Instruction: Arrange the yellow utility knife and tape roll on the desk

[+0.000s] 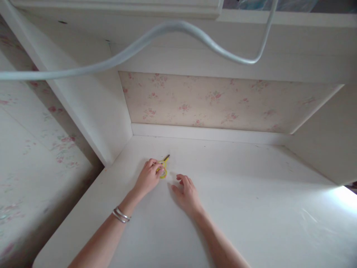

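A small pair of scissors (pixel 164 162) with yellow handles lies at the white desktop, its dark blade tip pointing away and to the right. My left hand (pixel 150 173) has its fingers closed over the handles, which hide part of the loops. Two silver bangles (pixel 121 215) circle the left wrist. To the right of the scissors, my right hand (pixel 186 191) rests close to the desktop (pixel 228 208) with loosely bent fingers apart and nothing between them.
A pale curved tube or cord (pixel 178 26) crosses the upper view. White side panels (pixel 92 100) and a shelf (pixel 167 56) enclose the desk's back, where floral wallpaper (pixel 195 100) shows. The desk's left edge stands beside a papered wall (pixel 30 149).
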`<act>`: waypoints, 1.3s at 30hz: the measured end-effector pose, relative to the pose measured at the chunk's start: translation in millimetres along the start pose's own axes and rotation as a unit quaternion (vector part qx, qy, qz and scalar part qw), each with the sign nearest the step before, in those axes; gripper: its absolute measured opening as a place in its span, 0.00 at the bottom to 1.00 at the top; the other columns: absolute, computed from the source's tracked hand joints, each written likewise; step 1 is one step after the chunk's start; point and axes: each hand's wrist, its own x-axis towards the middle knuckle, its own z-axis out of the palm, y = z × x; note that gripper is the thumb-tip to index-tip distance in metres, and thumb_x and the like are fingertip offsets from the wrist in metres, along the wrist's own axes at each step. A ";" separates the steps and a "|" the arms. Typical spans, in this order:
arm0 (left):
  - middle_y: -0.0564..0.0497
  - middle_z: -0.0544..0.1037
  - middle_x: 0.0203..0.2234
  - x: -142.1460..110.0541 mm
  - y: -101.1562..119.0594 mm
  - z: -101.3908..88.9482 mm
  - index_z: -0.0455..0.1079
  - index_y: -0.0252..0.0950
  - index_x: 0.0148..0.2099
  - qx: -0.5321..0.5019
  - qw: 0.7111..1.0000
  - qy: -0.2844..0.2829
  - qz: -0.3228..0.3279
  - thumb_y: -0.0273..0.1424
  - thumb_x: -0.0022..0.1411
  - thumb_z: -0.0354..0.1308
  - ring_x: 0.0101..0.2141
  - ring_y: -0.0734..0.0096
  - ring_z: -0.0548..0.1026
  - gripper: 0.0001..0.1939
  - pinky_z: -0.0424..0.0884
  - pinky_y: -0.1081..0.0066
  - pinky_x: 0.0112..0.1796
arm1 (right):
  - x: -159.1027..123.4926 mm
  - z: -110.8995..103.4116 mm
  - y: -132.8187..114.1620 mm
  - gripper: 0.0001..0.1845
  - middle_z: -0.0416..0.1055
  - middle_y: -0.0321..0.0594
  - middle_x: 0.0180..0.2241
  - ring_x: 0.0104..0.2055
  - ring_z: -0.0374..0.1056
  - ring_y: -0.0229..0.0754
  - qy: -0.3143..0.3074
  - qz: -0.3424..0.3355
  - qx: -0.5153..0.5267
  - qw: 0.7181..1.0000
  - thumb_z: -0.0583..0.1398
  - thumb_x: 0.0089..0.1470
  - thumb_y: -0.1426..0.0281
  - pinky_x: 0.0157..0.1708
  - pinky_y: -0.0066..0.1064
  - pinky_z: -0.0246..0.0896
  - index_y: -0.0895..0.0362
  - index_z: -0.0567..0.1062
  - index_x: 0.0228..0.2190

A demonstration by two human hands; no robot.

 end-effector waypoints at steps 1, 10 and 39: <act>0.47 0.67 0.38 7.3 -3.8 -0.3 0.71 0.37 0.41 0.004 1.000 0.004 -0.002 0.33 0.62 0.51 0.40 0.66 0.67 0.09 0.65 0.65 0.46 | 2.1 -0.1 0.4 0.17 0.70 0.43 0.39 0.37 0.66 0.41 0.002 0.007 0.009 1.000 0.59 0.49 0.70 0.38 0.32 0.62 0.55 0.67 0.44; 0.47 0.73 0.34 75.0 -48.9 20.2 0.75 0.38 0.38 0.022 0.995 -0.072 -0.066 0.36 0.59 0.51 0.38 0.65 0.70 0.13 0.63 0.67 0.46 | 9.5 -7.3 5.9 0.12 0.71 0.40 0.34 0.30 0.66 0.36 0.015 0.033 0.094 0.995 0.57 0.49 0.72 0.29 0.25 0.60 0.56 0.70 0.39; 0.44 0.55 0.61 49.7 -47.4 35.4 0.56 0.33 0.61 -0.015 0.975 -0.223 -0.007 0.32 0.57 0.48 0.61 0.60 0.52 0.29 0.47 0.62 0.59 | 11.9 -6.9 9.1 0.10 0.71 0.39 0.29 0.26 0.63 0.35 0.021 0.044 0.135 0.990 0.55 0.51 0.71 0.25 0.24 0.58 0.57 0.72 0.36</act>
